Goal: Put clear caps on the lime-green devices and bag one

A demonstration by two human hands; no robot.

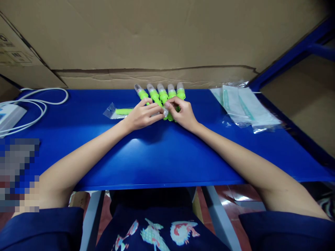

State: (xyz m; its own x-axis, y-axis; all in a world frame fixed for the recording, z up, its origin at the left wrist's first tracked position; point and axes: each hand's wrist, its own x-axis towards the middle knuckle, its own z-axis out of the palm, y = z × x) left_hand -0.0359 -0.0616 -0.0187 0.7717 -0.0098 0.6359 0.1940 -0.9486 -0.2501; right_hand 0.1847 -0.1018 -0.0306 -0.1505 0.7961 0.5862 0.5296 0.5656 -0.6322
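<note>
A clear plastic bag (112,112) with a lime-green stick-shaped piece (124,111) in it lies partly under my left hand (144,114). My left fingers are bent over the bag, and its crinkled end (165,112) shows by their tips. There my right hand (183,112) pinches at the plastic with thumb and forefinger. Just beyond both hands, several lime-green tubes with clear caps (162,94) lie side by side, caps pointing away from me. The hands hide parts of these tubes and the middle of the bag.
On the blue table (157,164), flat clear packets with pale green pieces (243,106) lie at the right. A white cable (56,104) and a white box-like device (12,116) sit at the left. Cardboard (157,35) walls the back; a blue metal frame (288,59) stands at the right.
</note>
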